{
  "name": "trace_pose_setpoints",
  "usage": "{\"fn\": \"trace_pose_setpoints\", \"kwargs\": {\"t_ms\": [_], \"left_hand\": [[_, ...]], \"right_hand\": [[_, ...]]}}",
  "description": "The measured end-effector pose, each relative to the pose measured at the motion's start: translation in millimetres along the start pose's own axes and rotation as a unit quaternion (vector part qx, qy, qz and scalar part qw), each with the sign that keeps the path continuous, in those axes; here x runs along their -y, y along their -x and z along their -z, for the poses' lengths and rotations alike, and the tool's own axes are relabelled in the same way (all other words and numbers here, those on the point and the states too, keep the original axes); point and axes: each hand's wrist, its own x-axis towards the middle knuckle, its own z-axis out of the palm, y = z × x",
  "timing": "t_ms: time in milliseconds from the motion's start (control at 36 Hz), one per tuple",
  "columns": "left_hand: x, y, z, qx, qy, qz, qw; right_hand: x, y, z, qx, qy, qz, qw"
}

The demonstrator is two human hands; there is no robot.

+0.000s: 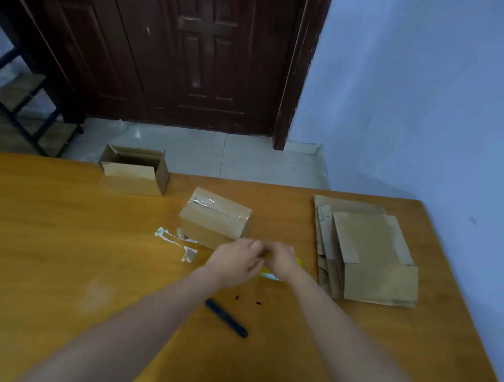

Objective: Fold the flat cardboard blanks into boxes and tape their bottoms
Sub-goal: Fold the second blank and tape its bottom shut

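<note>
Both hands are meeting over the table (62,237) just in front of the taped box (214,218); right hand (281,260) is curling round a yellow tape roll (269,272), mostly hidden; left hand (233,264) is picking at it with fingertips, likely hunting the tape end, can't tell if it's pinching anything. Box is sitting bottom-up so the seam is facing the tape. Flat blanks (368,252) are waiting stacked on the right, open box (136,170) parked at the far edge, black cutter (226,318) lying near for cutting, tape scraps (178,244) lying left of the box
</note>
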Motion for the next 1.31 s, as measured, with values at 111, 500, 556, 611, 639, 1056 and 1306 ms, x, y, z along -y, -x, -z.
{"fn": "trace_pose_setpoints", "kwargs": {"t_ms": [111,500,556,611,639,1056,1306], "left_hand": [[-3,11,-33,0.035,0.147,0.168,0.974],[53,33,-42,0.271,0.074,0.156,0.947],[56,31,-33,0.277,0.077,0.146,0.947],[57,28,-23,0.271,0.086,0.130,0.950],[55,26,-16,0.263,0.094,0.116,0.953],[46,-20,69,-0.011,0.289,0.101,0.952],[62,-29,73,-0.056,0.250,0.140,0.956]], "right_hand": [[4,6,0,0.013,-0.021,0.003,1.000],[15,65,-100,0.063,0.173,0.041,0.982],[15,67,-104,0.068,0.167,0.045,0.982],[15,66,-105,0.073,0.151,0.038,0.985],[16,64,-104,0.075,0.148,0.039,0.985],[26,56,-110,0.086,0.230,0.039,0.969],[27,55,-112,0.085,0.259,0.029,0.962]]}}
